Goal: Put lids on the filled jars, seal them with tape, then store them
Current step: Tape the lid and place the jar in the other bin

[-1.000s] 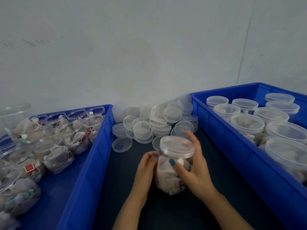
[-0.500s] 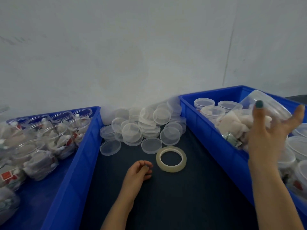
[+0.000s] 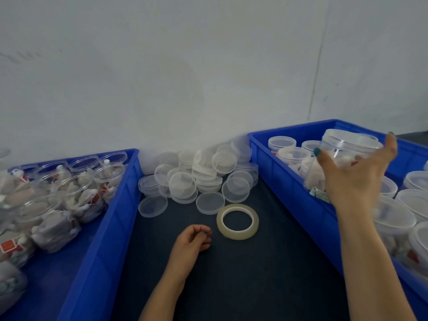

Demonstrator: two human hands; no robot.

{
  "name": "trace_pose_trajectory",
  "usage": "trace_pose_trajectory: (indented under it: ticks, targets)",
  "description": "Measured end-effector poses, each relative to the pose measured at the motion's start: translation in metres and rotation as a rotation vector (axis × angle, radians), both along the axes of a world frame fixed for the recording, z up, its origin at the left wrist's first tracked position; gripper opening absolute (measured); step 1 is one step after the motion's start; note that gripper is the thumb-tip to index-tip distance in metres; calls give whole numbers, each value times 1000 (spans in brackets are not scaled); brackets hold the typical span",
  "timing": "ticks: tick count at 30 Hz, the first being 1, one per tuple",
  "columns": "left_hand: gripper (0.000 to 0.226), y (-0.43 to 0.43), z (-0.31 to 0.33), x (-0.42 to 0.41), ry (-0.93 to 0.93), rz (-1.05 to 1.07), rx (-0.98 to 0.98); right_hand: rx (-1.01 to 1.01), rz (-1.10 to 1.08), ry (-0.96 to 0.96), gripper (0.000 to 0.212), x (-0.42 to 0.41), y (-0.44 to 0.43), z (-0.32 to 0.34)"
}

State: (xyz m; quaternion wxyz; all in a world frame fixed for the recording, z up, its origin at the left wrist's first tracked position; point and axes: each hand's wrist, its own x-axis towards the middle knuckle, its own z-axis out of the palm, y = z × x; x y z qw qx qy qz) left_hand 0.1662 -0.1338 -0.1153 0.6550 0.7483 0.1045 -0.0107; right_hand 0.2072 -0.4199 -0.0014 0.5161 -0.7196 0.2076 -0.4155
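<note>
My right hand [image 3: 354,181] grips a clear lidded jar [image 3: 347,147] stuffed with white packets and holds it tilted over the right blue bin [image 3: 289,188]. Several lidded jars [image 3: 393,218] stand in that bin. My left hand [image 3: 190,242] rests on the dark table with loosely curled fingers and holds nothing. A roll of clear tape [image 3: 240,235] lies flat just right of it. A pile of clear lids [image 3: 203,177] sits behind the tape against the wall.
The left blue bin [image 3: 104,239] holds several filled jars without lids [image 3: 69,193]. The dark table strip runs between the two bins. A pale wall closes off the back.
The jar was between both hands at the table's middle. My right hand has carried it right, over the bin. My left hand let go and settled on the table beside the tape.
</note>
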Motion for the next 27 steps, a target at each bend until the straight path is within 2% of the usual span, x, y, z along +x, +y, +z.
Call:
trace_pose_trajectory:
  ticks: [10, 13, 18, 23, 27]
  targets:
    - [19, 1, -2, 0, -5, -6, 15, -22, -135, 2, 102, 31, 0, 6]
    - [20, 1, -3, 0, -16, -16, 23, -74, -147, 136, 92, 35, 2, -7]
    - [20, 2, -5, 1, -19, -19, 24, -137, 13, 411, 71, 38, 5, -16]
    - [20, 3, -7, 1, -15, -33, 46, -267, 69, 576, 50, 34, 6, -18]
    - [19, 2, -6, 0, -17, -40, 75, -315, 110, 721, 48, 34, 7, -17]
